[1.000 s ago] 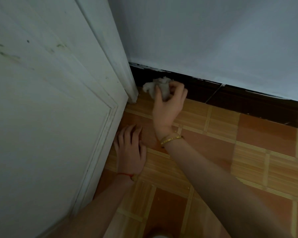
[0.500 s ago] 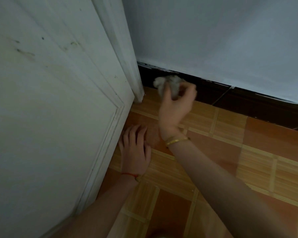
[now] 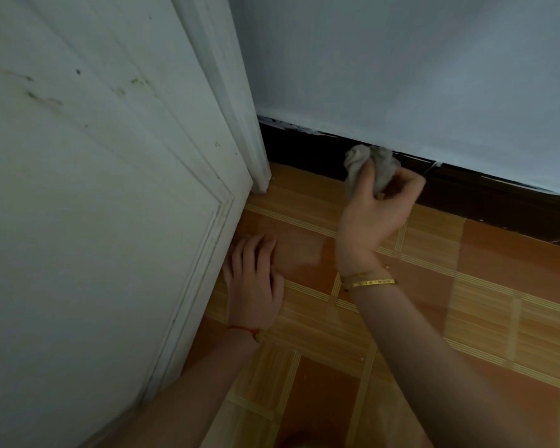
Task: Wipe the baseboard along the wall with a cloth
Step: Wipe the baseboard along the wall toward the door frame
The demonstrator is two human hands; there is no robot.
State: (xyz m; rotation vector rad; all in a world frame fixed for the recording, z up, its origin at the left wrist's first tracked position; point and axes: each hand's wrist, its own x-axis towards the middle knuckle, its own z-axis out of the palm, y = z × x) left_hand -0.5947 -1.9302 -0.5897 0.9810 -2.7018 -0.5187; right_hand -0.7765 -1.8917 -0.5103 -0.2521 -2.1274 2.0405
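Right hand (image 3: 374, 218) presses cloth (image 3: 369, 168) against dark baseboard (image 3: 498, 202) above orange tiled floor (image 3: 498, 286).

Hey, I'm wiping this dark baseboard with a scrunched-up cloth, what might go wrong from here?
1. The cloth is bunched into a small wad in your right hand, so it may skip parts of the baseboard, especially the top edge.
2. Pale paint smears run along that top edge under the wall; wiping probably won't lift them.
3. Your left hand lies flat on the floor beside the door; if the door swings, fingers might be pinched.
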